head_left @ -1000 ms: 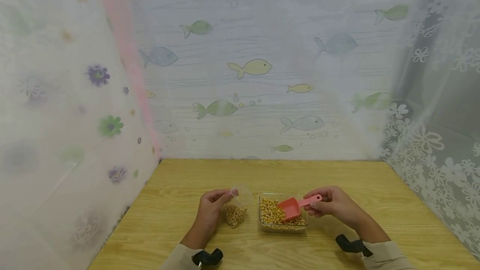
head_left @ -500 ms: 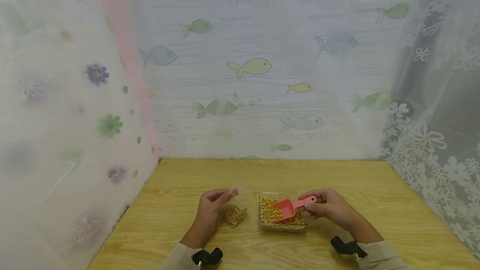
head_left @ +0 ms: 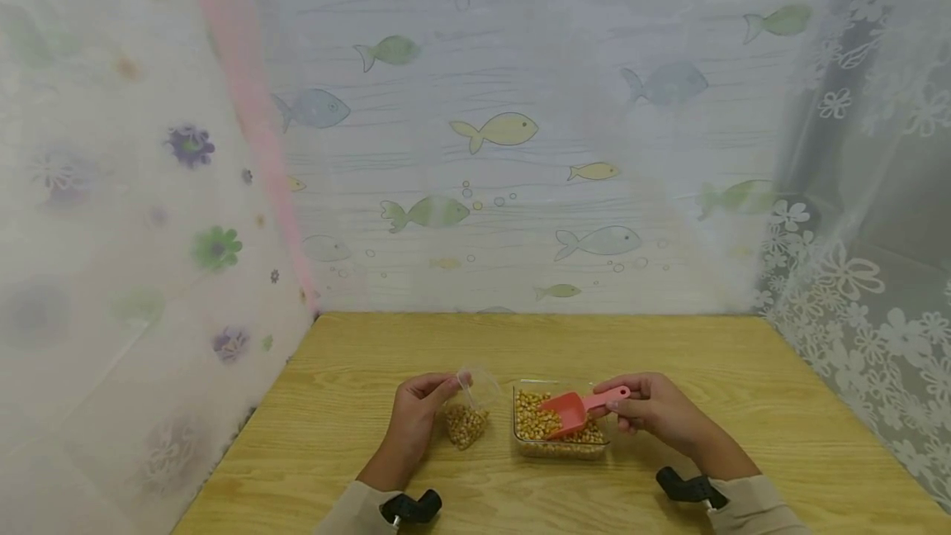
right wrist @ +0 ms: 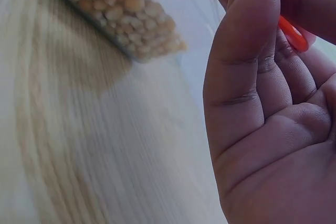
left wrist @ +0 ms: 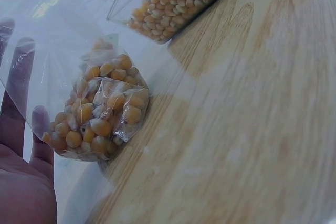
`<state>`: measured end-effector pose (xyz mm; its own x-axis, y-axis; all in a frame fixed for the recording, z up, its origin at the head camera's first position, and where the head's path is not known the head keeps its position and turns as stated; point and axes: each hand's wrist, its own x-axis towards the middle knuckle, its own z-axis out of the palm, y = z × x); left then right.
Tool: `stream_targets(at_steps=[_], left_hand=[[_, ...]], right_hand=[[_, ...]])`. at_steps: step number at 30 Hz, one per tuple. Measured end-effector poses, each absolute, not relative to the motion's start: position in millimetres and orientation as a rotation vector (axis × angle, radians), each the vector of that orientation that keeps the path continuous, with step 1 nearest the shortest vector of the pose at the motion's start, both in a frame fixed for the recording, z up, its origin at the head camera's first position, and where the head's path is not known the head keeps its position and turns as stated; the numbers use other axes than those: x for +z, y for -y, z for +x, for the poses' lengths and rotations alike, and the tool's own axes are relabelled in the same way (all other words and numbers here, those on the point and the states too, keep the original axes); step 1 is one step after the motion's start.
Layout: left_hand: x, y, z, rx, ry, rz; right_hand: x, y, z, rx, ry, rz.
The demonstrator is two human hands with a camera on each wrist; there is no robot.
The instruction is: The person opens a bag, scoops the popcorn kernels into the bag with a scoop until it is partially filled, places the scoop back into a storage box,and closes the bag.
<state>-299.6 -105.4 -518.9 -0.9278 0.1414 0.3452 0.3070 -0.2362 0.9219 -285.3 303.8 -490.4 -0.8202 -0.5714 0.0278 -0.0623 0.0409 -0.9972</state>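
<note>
My left hand pinches the top of a clear plastic bag by its edge. Corn kernels fill the bag's lower part, which hangs close over the table. To its right stands a clear rectangular container, holding more corn kernels. My right hand grips a pink scoop by its handle, thumb against fingers. The scoop's blade lies tilted among the kernels in the container, its front edge pointing left. In the right wrist view, the handle's end shows between the fingers of that hand.
The wood-patterned table extends around the container and bag. A fish-print curtain hangs behind it. Flower-print sheets close in the left side and the right side. Both wrists carry black mounts.
My right hand has shifted left with the scoop, whose blade has moved left over the kernels, then slightly back right. The left hand and the bag have stayed nearly still.
</note>
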Motion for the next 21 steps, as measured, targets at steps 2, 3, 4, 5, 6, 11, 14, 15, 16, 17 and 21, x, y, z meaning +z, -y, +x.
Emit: stream_targets(at_steps=[2,3,4,5,6,11,14,15,16,17,21], left_hand=[[-518.8,105.4,-299.7,-2.321,1.866,-0.565],[-518.9,105.5,-299.8,-2.318,1.865,-0.572],[-518.9,105.6,-299.8,-2.316,1.865,-0.577],[-519.0,105.7,-299.9,-2.315,1.867,-0.579],[-519.0,105.9,-300.0,-2.31,1.872,-0.583],[-518.6,106.3,-300.3,-2.317,1.878,-0.565],[-518.0,106.2,-300.3,-2.323,1.874,-0.549],[-517.9,106.0,-300.3,-2.326,1.87,-0.544],[-517.8,105.8,-300.2,-2.327,1.87,-0.537],[-517.7,105.6,-300.1,-2.332,1.867,-0.529],[-518.6,104.9,-299.8,-2.343,1.869,-0.493]], right_hand=[[-490.5,-308.0,-285.9,-1.842,-1.945,-0.646],[-490.3,-310.1,-285.9,-1.846,-1.945,-0.644],[-490.2,-312.1,-286.0,-1.854,-1.942,-0.641],[-489.9,-313.9,-286.1,-1.863,-1.935,-0.641],[-489.5,-315.7,-286.1,-1.872,-1.928,-0.642],[-487.2,-321.5,-286.5,-1.927,-1.869,-0.691],[-485.7,-322.3,-286.7,-1.954,-1.825,-0.72],[-485.7,-322.3,-286.8,-1.966,-1.808,-0.719],[-485.8,-322.2,-286.7,-1.977,-1.79,-0.721],[-486.1,-322.0,-286.6,-1.984,-1.773,-0.722],[-488.4,-321.5,-286.2,-2.016,-1.701,-0.736]])
